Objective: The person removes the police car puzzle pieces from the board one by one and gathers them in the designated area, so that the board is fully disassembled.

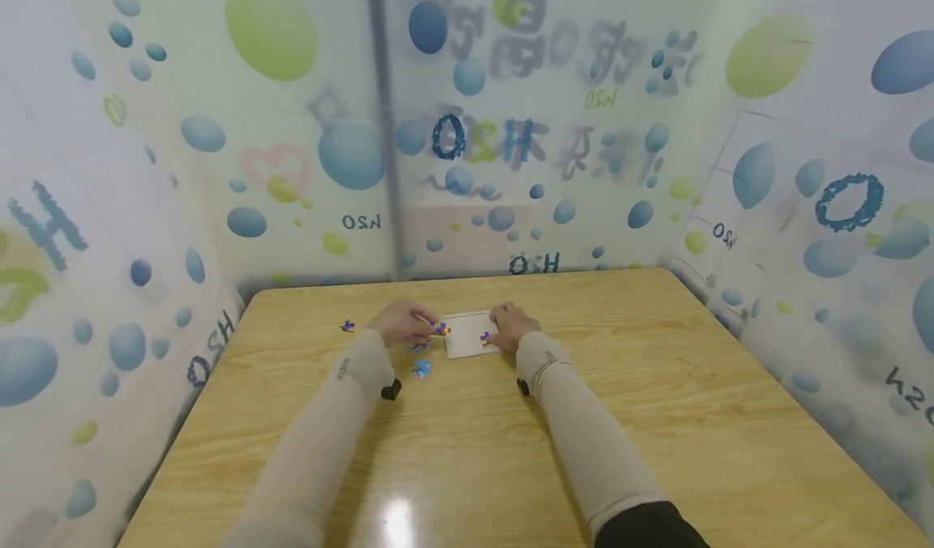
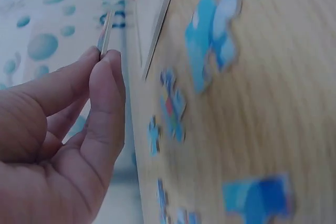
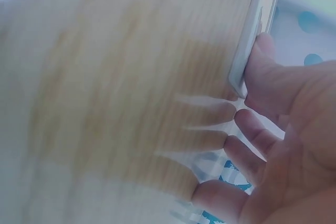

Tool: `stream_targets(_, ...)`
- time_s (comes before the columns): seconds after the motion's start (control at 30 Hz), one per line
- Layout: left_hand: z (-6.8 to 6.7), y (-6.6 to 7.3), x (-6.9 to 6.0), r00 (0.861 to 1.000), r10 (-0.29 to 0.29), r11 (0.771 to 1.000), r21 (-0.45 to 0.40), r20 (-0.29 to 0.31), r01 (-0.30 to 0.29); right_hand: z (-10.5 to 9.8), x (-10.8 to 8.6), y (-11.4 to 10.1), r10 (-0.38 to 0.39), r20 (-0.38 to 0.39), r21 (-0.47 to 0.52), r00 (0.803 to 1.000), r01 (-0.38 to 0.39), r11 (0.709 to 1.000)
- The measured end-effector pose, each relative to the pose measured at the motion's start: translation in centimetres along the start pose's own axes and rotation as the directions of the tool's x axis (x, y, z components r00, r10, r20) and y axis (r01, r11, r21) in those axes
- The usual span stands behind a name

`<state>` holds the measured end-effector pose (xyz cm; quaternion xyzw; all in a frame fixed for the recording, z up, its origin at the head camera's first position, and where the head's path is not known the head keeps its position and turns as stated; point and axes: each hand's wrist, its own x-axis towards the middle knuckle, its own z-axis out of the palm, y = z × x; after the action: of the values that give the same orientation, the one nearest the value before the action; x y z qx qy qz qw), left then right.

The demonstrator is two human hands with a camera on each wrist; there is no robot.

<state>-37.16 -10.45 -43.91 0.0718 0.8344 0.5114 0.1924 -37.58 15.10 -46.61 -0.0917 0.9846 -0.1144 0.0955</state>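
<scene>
My left hand [image 1: 397, 323] pinches a small jigsaw puzzle piece [image 2: 106, 32] between thumb and fingertips, held edge-on in the left wrist view. In the head view this colourful piece is at the left edge of a shallow white puzzle tray [image 1: 464, 345]. At the tray's right side, my right hand [image 1: 514, 327] holds the rim, thumb on the tray and the other fingertips down on the table. Another small coloured puzzle piece [image 1: 485, 338] lies on the tray beside the right thumb. The tray's right edge is partly hidden by that hand.
On the wooden table [image 1: 467, 451], left of the tray, lie several loose pieces: a light blue pair [image 2: 210, 40], a multicoloured piece [image 2: 172, 106] and a blue piece [image 2: 257, 198]. One piece [image 1: 347, 326] sits farther left. Patterned curtains [image 1: 467, 167] surround the table.
</scene>
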Motion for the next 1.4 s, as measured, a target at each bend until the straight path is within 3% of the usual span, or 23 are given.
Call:
stream_targets(0.27,-3.7,-2.0,-1.1,1.0,-0.014,0.999,-0.036,-0.001,0.014,0.1,0.0,0.0,-0.008,-0.001,0.011,1.0,0.008,1.0)
stream_targets(0.53,-5.8,-2.9,-3.1,0.995,-0.004,1.0,0.012,-0.098,0.005,0.4,0.7,0.6,-0.011,-0.006,0.017,1.0,0.011,1.0)
stream_targets(0.73,-7.7,-4.2,-3.6,0.988,0.006,1.0,0.004,-0.153,-0.005,0.3,0.6,0.6,-0.003,0.001,0.028,1.0,0.003,1.0)
stream_targets(0.9,-9.2,-5.7,-4.1,0.981,0.006,0.998,0.065,-0.192,0.006,0.2,0.4,0.5,-0.014,0.012,0.016,1.0,0.013,1.0)
stream_targets(1.4,-10.6,-7.1,-5.0,0.963,-0.073,0.98,0.16,-0.26,0.118,0.3,0.5,0.4,-0.005,0.006,0.006,1.0,0.004,1.0)
